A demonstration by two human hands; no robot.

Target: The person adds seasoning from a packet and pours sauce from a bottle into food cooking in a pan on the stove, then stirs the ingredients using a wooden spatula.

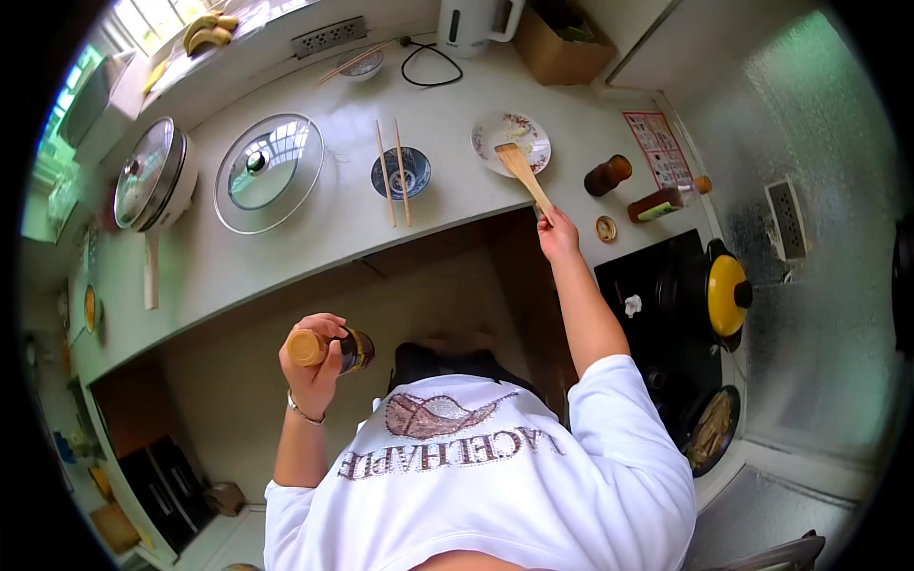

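Note:
My right hand is closed around the handle of a wooden spatula. The spatula's blade rests over a flower-patterned plate with a little pale food on it. Away from the counter, my left hand grips a dark bottle with a yellow-orange cap, held tilted in front of my body. Nearest my right hand on the counter lie a round jar lid, a brown jar and a dark sauce bottle on its side.
A blue bowl with chopsticks across it, a glass lid and a lidded pan stand on the counter. At right, the black stove holds a yellow-lidded pot and a pan of food. A kettle stands behind.

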